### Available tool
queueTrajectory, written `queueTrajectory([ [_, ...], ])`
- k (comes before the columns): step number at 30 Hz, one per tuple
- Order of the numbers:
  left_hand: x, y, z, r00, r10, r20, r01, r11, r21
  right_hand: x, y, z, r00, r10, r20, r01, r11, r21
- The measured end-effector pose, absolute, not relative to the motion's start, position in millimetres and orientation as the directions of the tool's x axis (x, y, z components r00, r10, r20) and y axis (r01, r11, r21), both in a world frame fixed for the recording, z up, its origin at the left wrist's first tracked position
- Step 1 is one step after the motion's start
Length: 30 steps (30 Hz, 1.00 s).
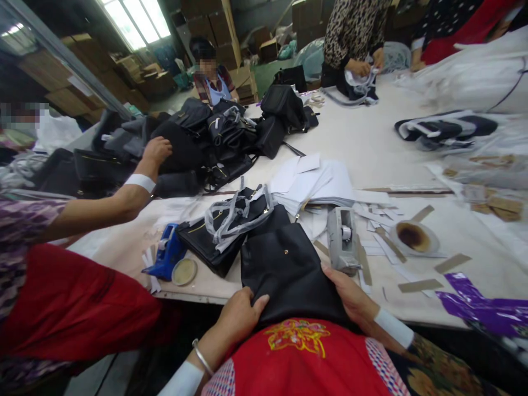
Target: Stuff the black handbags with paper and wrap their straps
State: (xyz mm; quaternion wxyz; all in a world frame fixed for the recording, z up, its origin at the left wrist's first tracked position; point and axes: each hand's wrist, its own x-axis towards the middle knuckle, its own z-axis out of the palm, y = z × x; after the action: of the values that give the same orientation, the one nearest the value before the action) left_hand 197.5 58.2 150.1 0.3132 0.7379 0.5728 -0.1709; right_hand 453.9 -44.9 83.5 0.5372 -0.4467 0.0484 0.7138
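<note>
A black leather bag [289, 269] lies flat at the near edge of the white work table [363, 143], hanging partly over my red apron. My left hand [239, 316] grips its lower left edge, fingers curled over the leather. My right hand [350, 294] holds its right edge, thumb on top. Just behind it lies another black bag [223, 231] with grey wrapped straps.
A grey tape dispenser [342, 239] and a blue one [167, 256] flank the bags. White paper sheets [313, 181], cardboard strips and a stained dish [414, 236] lie right. A co-worker's arm [124, 198] reaches to a pile of black bags [214, 137]. Other people work at the far side.
</note>
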Motion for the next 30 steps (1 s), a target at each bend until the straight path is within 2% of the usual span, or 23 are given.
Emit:
queueTrajectory([
  [3, 203, 60, 144, 0.352, 0.761, -0.545, 0.902, -0.119, 0.416, 462, -49, 92, 0.016, 0.732, -0.681, -0.78, -0.417, -0.467],
  [8, 205, 72, 130, 0.492, 0.798, -0.347, 0.715, -0.143, 0.684, 470, -49, 96, 0.268, 0.695, -0.667, -0.673, -0.36, -0.646],
  [12, 192, 81, 104, 0.419, 0.877, -0.235, 0.654, -0.112, 0.748, 464, -35, 81, 0.493, 0.667, -0.559, -0.343, -0.441, -0.829],
  [14, 184, 84, 92, 0.339, 0.912, -0.23, 0.663, -0.058, 0.746, 460, -26, 74, 0.539, 0.659, -0.525, -0.207, -0.5, -0.841],
  [15, 181, 85, 89, 0.314, 0.919, -0.239, 0.666, -0.033, 0.746, 459, -22, 71, 0.523, 0.662, -0.536, -0.197, -0.518, -0.832],
  [18, 174, 89, 88, 0.298, 0.912, -0.28, 0.669, 0.01, 0.743, 463, -11, 72, 0.328, 0.708, -0.625, -0.393, -0.499, -0.772],
  [20, 173, 91, 93, 0.297, 0.902, -0.313, 0.666, 0.039, 0.745, 471, -1, 76, 0.209, 0.75, -0.628, -0.547, -0.442, -0.711],
  [23, 174, 89, 101, 0.282, 0.909, -0.306, 0.655, 0.05, 0.754, 483, 13, 83, 0.154, 0.765, -0.625, -0.629, -0.411, -0.659],
  [27, 174, 77, 103, 0.314, 0.936, -0.158, 0.641, -0.086, 0.763, 485, 20, 81, 0.058, 0.735, -0.676, -0.645, -0.489, -0.587],
  [30, 170, 66, 100, 0.366, 0.931, 0.02, 0.618, -0.259, 0.743, 479, 19, 68, 0.152, 0.677, -0.72, -0.585, -0.525, -0.618],
])
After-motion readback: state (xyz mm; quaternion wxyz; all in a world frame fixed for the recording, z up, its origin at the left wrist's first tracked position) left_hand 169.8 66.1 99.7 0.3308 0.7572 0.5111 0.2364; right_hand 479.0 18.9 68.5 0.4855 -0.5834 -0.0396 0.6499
